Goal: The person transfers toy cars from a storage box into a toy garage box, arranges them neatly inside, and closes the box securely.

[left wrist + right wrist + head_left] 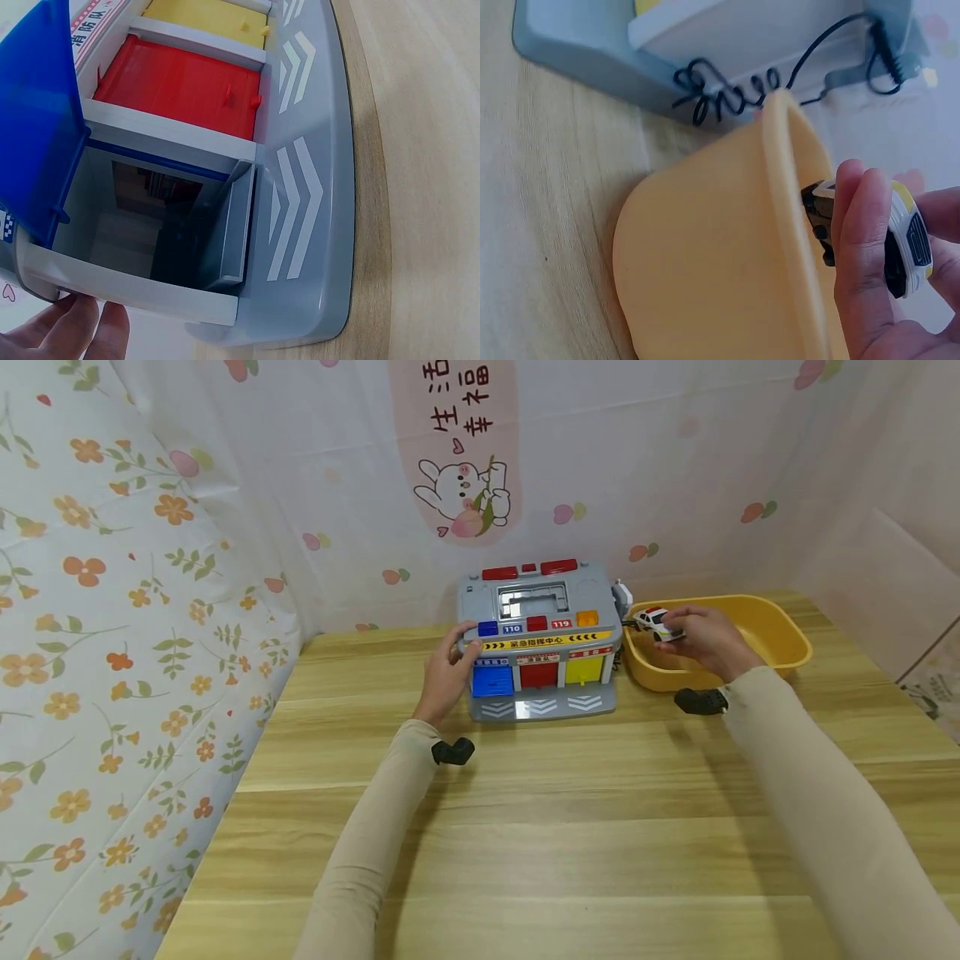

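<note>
My left hand (pixel 444 677) grips the front left corner of a grey toy garage (pixel 536 647), fingers along its side wall and thumb at the front. In the left wrist view the blue door (pixel 41 112) of the garage is swung up, showing the bay behind it, while the red door (pixel 180 82) is down. My right hand (pixel 708 642) pinches a small white toy car (pixel 651 622) with a red light bar between thumb and fingers. It holds the car over the left rim of a yellow bin (pixel 797 653), beside the garage's right end.
A coiled black cord (pixel 727 101) hangs on the garage's right side, close to the bin. Garage and bin stand at the back of a wooden table (pixel 555 827), before a patterned cloth (pixel 330 485). Black wrist mounts (pixel 453 752) stick out at both sleeves.
</note>
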The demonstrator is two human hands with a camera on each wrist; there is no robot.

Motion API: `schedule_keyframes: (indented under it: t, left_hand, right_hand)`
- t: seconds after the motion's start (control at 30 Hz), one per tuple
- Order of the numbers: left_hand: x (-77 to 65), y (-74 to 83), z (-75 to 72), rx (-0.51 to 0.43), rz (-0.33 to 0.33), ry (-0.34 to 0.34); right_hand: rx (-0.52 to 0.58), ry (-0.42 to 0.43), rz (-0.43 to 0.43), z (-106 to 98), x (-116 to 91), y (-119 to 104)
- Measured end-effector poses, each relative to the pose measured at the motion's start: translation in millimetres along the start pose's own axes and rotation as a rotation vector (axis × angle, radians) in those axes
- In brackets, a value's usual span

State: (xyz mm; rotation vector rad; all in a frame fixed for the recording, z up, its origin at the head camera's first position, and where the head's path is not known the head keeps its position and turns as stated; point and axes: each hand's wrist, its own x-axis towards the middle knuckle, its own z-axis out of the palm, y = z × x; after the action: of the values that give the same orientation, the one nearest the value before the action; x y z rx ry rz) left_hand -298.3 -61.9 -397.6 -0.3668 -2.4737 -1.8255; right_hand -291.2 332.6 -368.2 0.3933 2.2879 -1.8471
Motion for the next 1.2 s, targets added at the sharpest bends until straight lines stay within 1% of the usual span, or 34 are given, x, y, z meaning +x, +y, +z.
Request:
schedule_keyframes:
  t: [0.17,0.43,0.53,0.8,1.03,1.2]
  left_hand:
    - [-0.4,0.2,0.3,-0.020,0.001,-0.004]
    - [0.8,2.8,-0.9,-0.009,-0.004,-0.004]
    - [1.1,2.8,-1.2,-0.013,-0.005,-0.008]
    - [-0.1,-0.2,-1.4,-0.020,-0.013,-0.017]
    - [-0.4,-0.2,-1.1,0.011,-0.027,-0.007]
    - [0.3,-0.9,-2.1,0.005,-0.028,-0.008]
  right_hand:
    - [0.011,-0.022,-0.036,-1.1,-15.0,-1.0]
    - [0.021,0.000,-0.089,1.3,-36.8,0.3]
    - [0.020,0.005,-0.090,0.7,-41.5,2.3]
    - [0.065,0.009,-0.062,-1.2,-54.1,10.1]
    - [0.231,-0.046,-0.063,1.0,-65.4,17.4]
    - [0.287,-0.073,-0.102,1.5,-69.5,22.2]
